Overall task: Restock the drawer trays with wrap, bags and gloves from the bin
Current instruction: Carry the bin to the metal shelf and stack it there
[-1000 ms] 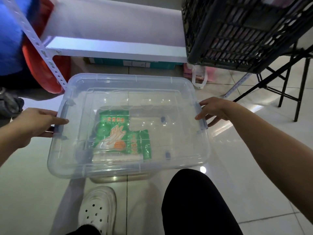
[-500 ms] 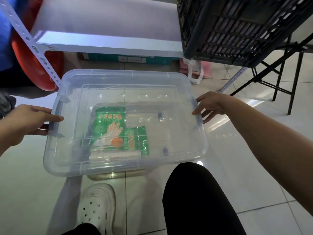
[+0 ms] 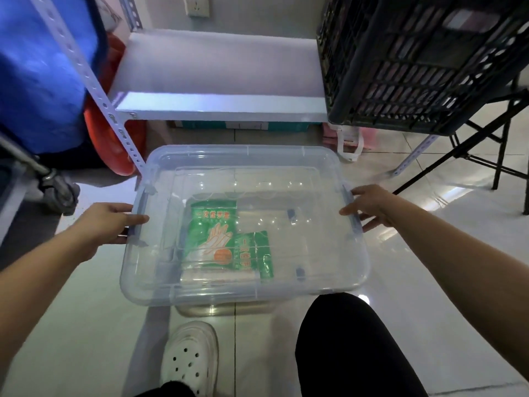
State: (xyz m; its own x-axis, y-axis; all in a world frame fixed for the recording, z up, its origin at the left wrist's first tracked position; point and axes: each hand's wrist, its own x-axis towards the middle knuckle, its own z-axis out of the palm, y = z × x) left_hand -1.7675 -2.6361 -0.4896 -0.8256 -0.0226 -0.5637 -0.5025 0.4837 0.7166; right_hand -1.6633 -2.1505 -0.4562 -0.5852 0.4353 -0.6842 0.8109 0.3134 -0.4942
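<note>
A clear plastic bin [image 3: 320,167] with its lid on sits on the tiled floor in front of me. Through the lid I see a green pack of disposable gloves [image 3: 210,233], a smaller green pack [image 3: 257,253] beside it, and a pale roll [image 3: 217,275] along the near side. My left hand [image 3: 106,222] grips the latch on the bin's left side. On the opposite side my right hand [image 3: 369,207] grips the right latch.
A white metal shelf [image 3: 223,104] stands just behind the bin. A black crate [image 3: 415,58] rests on a folding stand at the right. Blue fabric and an orange basin [image 3: 111,144] are at the left. My white shoe [image 3: 189,359] and black-clad knee [image 3: 349,348] are near.
The view has tilted up, so the bin sits lower in the frame and more of the shelf shows. Both hands stay on the bin's side latches.
</note>
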